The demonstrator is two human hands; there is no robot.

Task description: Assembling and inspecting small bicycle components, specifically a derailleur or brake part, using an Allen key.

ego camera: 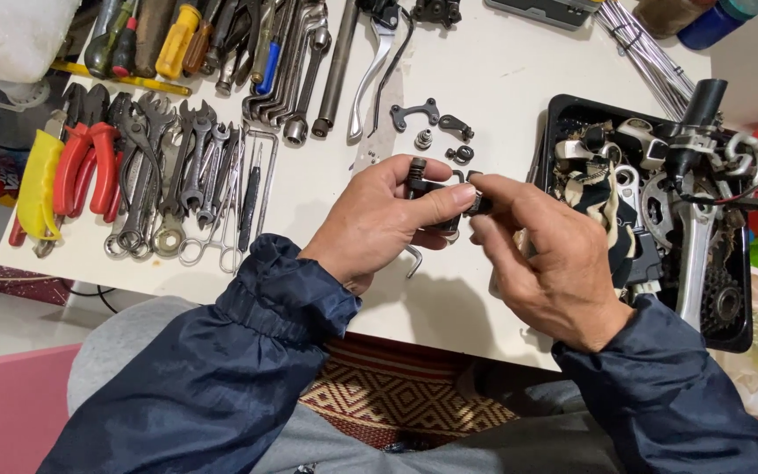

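Black metal part (pixel 436 197) gripped between left hand (pixel 379 224) and right hand (pixel 546 263), fingers pinched shut, above white table's (pixel 484 79) near edge; wrenches (pixel 177 167) laid at left edge, parts tray (pixel 563 114) at right edge.

At the upper left of the frame we see wrenches (pixel 188 167) and red-handled pliers (pixel 85 167) laid out on the white bench (pixel 502 79). A black tray (pixel 563 114) of metal parts sits at right, with a silver lever (pixel 368 79) at top centre.
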